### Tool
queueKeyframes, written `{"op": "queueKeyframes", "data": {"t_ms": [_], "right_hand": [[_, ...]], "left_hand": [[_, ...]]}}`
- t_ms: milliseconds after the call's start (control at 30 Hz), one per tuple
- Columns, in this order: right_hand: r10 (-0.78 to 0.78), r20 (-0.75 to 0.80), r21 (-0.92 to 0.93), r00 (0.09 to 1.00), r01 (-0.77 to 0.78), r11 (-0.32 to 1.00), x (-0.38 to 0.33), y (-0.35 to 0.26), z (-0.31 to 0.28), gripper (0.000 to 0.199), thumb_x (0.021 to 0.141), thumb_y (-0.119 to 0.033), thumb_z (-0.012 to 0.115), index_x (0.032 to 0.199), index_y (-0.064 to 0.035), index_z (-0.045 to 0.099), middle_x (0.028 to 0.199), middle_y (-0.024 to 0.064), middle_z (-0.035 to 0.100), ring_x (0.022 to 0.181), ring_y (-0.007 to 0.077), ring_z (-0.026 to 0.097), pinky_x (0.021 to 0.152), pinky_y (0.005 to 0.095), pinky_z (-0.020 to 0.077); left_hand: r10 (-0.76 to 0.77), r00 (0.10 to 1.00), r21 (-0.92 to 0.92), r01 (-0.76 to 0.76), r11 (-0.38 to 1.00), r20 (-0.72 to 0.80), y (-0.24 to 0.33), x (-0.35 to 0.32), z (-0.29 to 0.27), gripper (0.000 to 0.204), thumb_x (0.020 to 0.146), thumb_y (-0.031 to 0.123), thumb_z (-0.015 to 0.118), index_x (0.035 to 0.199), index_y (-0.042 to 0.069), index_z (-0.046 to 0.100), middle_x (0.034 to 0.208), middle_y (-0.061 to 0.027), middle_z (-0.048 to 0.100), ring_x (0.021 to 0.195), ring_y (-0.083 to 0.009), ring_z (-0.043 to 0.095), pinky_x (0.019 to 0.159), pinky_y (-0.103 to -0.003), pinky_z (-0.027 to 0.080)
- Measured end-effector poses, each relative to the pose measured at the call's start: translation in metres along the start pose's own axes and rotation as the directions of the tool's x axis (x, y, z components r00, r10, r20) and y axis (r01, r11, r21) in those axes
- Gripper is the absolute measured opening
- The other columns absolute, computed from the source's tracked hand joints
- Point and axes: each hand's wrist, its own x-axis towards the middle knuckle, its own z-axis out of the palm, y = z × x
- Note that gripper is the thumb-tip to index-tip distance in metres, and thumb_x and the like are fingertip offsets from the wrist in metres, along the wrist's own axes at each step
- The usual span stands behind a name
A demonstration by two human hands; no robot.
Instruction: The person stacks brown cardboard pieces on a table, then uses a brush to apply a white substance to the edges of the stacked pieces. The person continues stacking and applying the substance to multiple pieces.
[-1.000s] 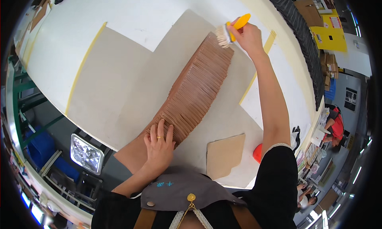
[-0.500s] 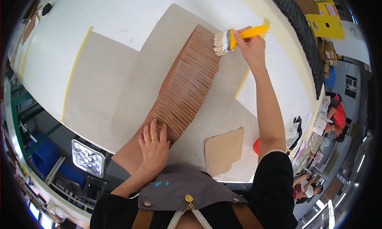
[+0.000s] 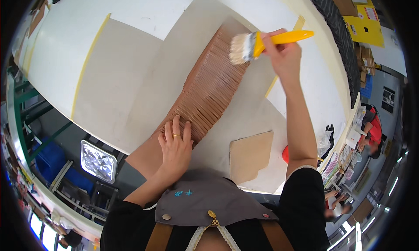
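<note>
We see a long fanned row of brown cardboard sheets (image 3: 209, 83) lying on a white worktable (image 3: 144, 6), running diagonally from near our body up toward the far right. The sheets overlap like shingles, each edge stepped a little past the one beneath, so the surface reads as many fine parallel ridges in a warm reddish brown. The row rests on a larger grey-beige underlay sheet (image 3: 118, 85) that covers much of the tabletop, and a strip of yellow tape (image 3: 89, 61) runs along the underlay's left edge.

Our left hand (image 3: 175, 147) lies flat on the near end of the row, fingers spread and pressing down on the sheets; a ring shows on one finger. Our right hand (image 3: 283, 54) is closed around the yellow handle of a wide paintbrush (image 3: 262, 42), fingers wrapped tight about it. The pale bristles sit over the far end of the row (whether they actually touch the cardboard we cannot tell from this angle). The brush lies nearly level, bristles pointing left.

Beside the row, to its right and nearer us, a single loose piece of tan cardboard (image 3: 249, 156) lies flat on the underlay, apart from the stack. Just past it, partly hidden by our right arm, is a small red object (image 3: 285, 155) at the table's edge.
</note>
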Motion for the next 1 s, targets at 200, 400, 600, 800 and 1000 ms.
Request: {"op": "queueKeyframes", "data": {"t_ms": [200, 400, 600, 800, 1000], "right_hand": [[0.010, -0.061, 0.145, 0.998, -0.001, 0.989, -0.041, -0.007, -0.003, 0.015, 0.093, -0.013, 0.075, 0.091, 0.0011, 0.068, 0.076, 0.0014, 0.064, 0.064, 0.0041, 0.055, 0.059, 0.0191, 0.0447], [-0.053, -0.024, 0.132, 0.998, 0.056, 0.990, -0.055, 0.006, 0.004, 0.017, 0.091, -0.018, 0.077, 0.091, -0.0032, 0.069, 0.068, -0.0010, 0.063, 0.057, 0.0039, 0.051, 0.053, 0.0219, 0.0402], [-0.018, 0.006, -0.323, 1.000, 0.019, 0.946, -0.032, -0.001, -0.002, 0.028, 0.093, -0.036, 0.072, 0.091, -0.0080, 0.069, 0.064, 0.0046, 0.065, 0.056, 0.0176, 0.062, 0.055, 0.0310, 0.0470], [-0.017, 0.092, 0.001, 0.996, 0.017, 1.000, -0.051, -0.016, -0.002, 0.021, 0.092, -0.029, 0.075, 0.090, -0.0101, 0.067, 0.066, 0.0035, 0.066, 0.057, 0.0147, 0.062, 0.053, 0.0296, 0.0466], [-0.024, -0.192, -0.527, 0.981, -0.082, 0.846, -0.058, 0.006, -0.032, 0.019, 0.095, -0.032, 0.071, 0.092, -0.0142, 0.067, 0.066, 0.0055, 0.066, 0.055, 0.0212, 0.063, 0.055, 0.0323, 0.0493]], "left_hand": [[-0.030, 0.995, -0.197, 0.011, 0.980, -0.097, -0.002, 0.003, -0.022, 0.061, 0.080, 0.015, 0.079, 0.134, 0.004, 0.052, 0.145, -0.0204, 0.045, 0.130, -0.0414, 0.043, 0.105, -0.052, 0.036], [0.221, 0.931, -0.286, -0.305, 0.908, -0.291, 0.016, 0.061, -0.022, 0.048, 0.089, 0.019, 0.071, 0.133, 0.008, 0.058, 0.138, -0.0182, 0.049, 0.123, -0.0388, 0.046, 0.099, -0.052, 0.039], [0.195, 0.951, -0.131, -0.231, 0.964, -0.240, 0.031, 0.100, -0.004, 0.049, 0.091, 0.027, 0.070, 0.136, 0.012, 0.056, 0.138, -0.0171, 0.046, 0.119, -0.0384, 0.047, 0.093, -0.052, 0.041], [0.202, 0.942, -0.089, -0.233, 0.968, -0.270, 0.031, 0.098, -0.003, 0.050, 0.091, 0.029, 0.070, 0.137, 0.013, 0.057, 0.138, -0.0173, 0.046, 0.119, -0.0384, 0.046, 0.092, -0.051, 0.041], [0.189, 0.942, -0.091, -0.222, 0.971, -0.276, 0.033, 0.102, -0.008, 0.046, 0.092, 0.023, 0.068, 0.135, 0.012, 0.057, 0.138, -0.0167, 0.049, 0.119, -0.0371, 0.047, 0.095, -0.051, 0.041]]}}
